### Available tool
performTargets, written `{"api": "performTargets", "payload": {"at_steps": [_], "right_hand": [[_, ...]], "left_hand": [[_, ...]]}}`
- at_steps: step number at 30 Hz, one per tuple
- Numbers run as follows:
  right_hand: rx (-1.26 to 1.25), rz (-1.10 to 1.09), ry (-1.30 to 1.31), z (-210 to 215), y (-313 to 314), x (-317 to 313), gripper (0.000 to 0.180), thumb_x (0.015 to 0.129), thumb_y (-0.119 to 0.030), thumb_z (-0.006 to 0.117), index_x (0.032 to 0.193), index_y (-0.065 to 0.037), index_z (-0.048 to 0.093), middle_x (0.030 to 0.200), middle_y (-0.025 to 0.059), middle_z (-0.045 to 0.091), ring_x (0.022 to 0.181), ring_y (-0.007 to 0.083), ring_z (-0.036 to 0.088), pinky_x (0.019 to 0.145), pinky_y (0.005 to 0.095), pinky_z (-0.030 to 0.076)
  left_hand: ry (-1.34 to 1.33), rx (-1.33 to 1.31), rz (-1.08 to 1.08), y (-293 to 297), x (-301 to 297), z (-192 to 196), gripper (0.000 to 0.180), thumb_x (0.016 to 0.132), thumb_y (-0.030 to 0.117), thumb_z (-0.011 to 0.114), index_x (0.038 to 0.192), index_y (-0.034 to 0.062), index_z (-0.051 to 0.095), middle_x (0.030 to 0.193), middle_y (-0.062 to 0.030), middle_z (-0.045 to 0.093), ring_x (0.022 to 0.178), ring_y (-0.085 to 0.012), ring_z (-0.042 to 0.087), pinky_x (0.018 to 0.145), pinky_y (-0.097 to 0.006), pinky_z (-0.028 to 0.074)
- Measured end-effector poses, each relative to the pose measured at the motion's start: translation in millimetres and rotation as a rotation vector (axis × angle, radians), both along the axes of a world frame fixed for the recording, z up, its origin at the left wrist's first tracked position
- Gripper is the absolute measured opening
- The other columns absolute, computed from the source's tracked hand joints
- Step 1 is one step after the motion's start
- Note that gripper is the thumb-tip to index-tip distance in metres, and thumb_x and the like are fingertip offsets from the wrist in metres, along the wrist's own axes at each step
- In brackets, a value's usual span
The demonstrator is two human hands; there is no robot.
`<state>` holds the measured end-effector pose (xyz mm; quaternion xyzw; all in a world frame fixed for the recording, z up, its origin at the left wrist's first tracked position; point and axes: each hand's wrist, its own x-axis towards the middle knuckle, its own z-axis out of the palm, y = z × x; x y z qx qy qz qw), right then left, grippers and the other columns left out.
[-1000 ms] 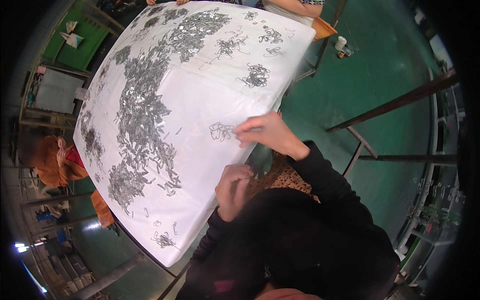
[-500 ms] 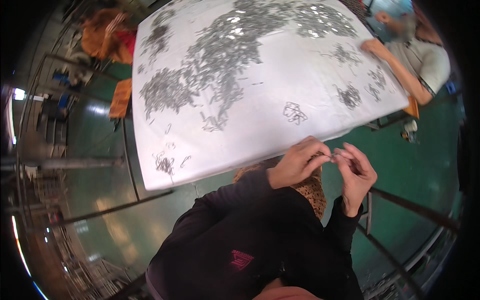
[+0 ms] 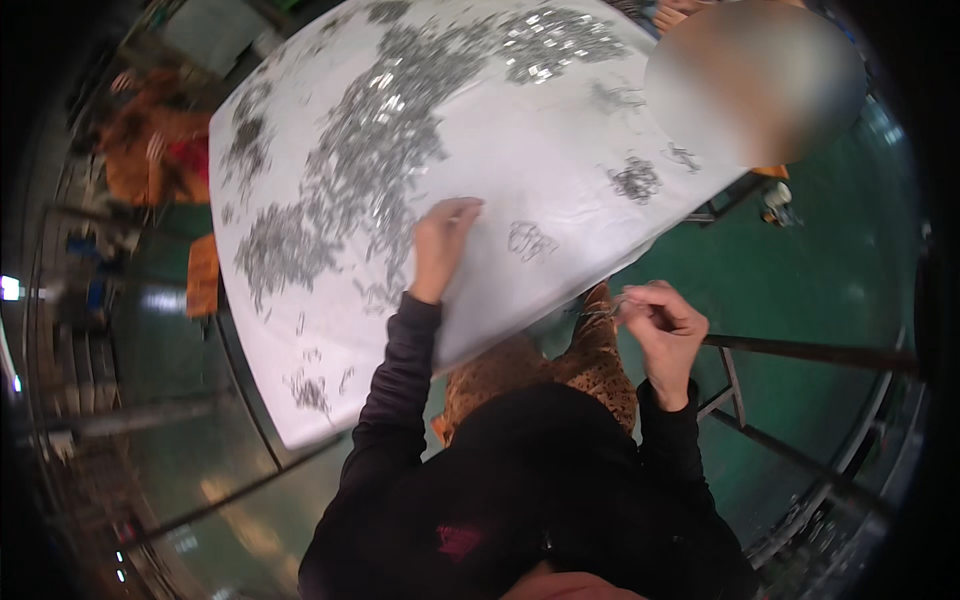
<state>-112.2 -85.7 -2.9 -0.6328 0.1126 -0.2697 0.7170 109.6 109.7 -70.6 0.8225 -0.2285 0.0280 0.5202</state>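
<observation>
My left hand [image 3: 440, 245] is over the white-covered table [image 3: 490, 290], its fingers drawn together above the surface beside the big spread of small thin metal pieces [image 3: 370, 150]. Whatever lies between those fingertips is too blurred to make out. My right hand [image 3: 667, 325] is off the table's near edge, above my lap, fingers pinched. Thin bent wire pieces [image 3: 612, 306] stick out from its fingertips toward the left. A small loose heap of bent wire pieces [image 3: 530, 241] lies on the cloth just right of my left hand.
More wire heaps lie at the right [image 3: 635, 180] and near left corner [image 3: 310, 392]. Another person [image 3: 755, 80] is at the table's right side, and a person in orange-brown [image 3: 160, 150] is at the far left. A dark metal rail [image 3: 800, 352] runs right of my arm.
My hands, together at the near edge before, are now apart. The left one has reached forward over the table; the right stays low with the wire pieces. The view has shifted.
</observation>
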Motion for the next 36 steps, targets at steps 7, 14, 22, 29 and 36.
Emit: {"api": "performTargets", "payload": {"at_steps": [7,14,22,29,36], "right_hand": [[-0.108,-0.063,0.106,1.3,-2.2,-2.1,0.014,0.075,0.004,0.072,0.088,-0.001,0.073,0.074,-0.0029,0.063,0.056,-0.0008,0.041,0.049,0.0175,0.027],[-0.093,0.105,0.066,2.3,-0.6,-0.2,0.02,0.077,0.009,0.069,0.093,-0.002,0.073,0.085,0.0063,0.068,0.072,0.0105,0.064,0.064,0.0226,0.05],[-0.113,0.204,0.038,2.5,-5.2,3.8,0.024,0.075,0.007,0.072,0.096,-0.004,0.073,0.089,0.0069,0.07,0.082,0.0163,0.067,0.072,0.0261,0.052],[-0.186,0.002,0.07,-4.0,-13.6,-2.4,0.016,0.076,0.004,0.07,0.09,-0.003,0.072,0.078,0.0052,0.066,0.073,0.0129,0.064,0.066,0.0258,0.05],[0.096,-0.082,0.145,-18.7,-17.4,-0.3,0.013,0.085,0.008,0.064,0.096,0.005,0.07,0.086,0.0065,0.066,0.073,0.0119,0.063,0.067,0.0241,0.052]], "left_hand": [[-0.149,0.171,-0.216,-85.7,90.1,-12.3,0.019,0.087,0.018,0.069,0.098,0.0033,0.073,0.083,-0.014,0.072,0.074,-0.0223,0.071,0.07,-0.031,0.054],[-0.261,0.319,-0.105,-181.6,173.3,-65.3,0.02,0.085,0.016,0.065,0.097,0.0005,0.072,0.088,-0.0213,0.07,0.084,-0.0359,0.068,0.077,-0.039,0.053],[-0.379,0.444,-0.195,-203.2,173.9,-77.9,0.011,0.087,0.006,0.059,0.094,-0.0008,0.064,0.09,-0.0215,0.066,0.083,-0.0367,0.064,0.077,-0.042,0.051],[0.052,-0.026,-0.399,-159.6,43.1,6.5,0.011,0.094,0.005,0.058,0.1,-0.003,0.061,0.09,-0.0091,0.067,0.079,-0.0155,0.062,0.074,-0.028,0.05],[0.418,-0.329,-0.651,-98.1,-79.8,75.8,0.01,0.092,0.003,0.062,0.101,-0.0015,0.061,0.095,-0.0052,0.066,0.087,-0.0117,0.062,0.082,-0.026,0.049]]}}
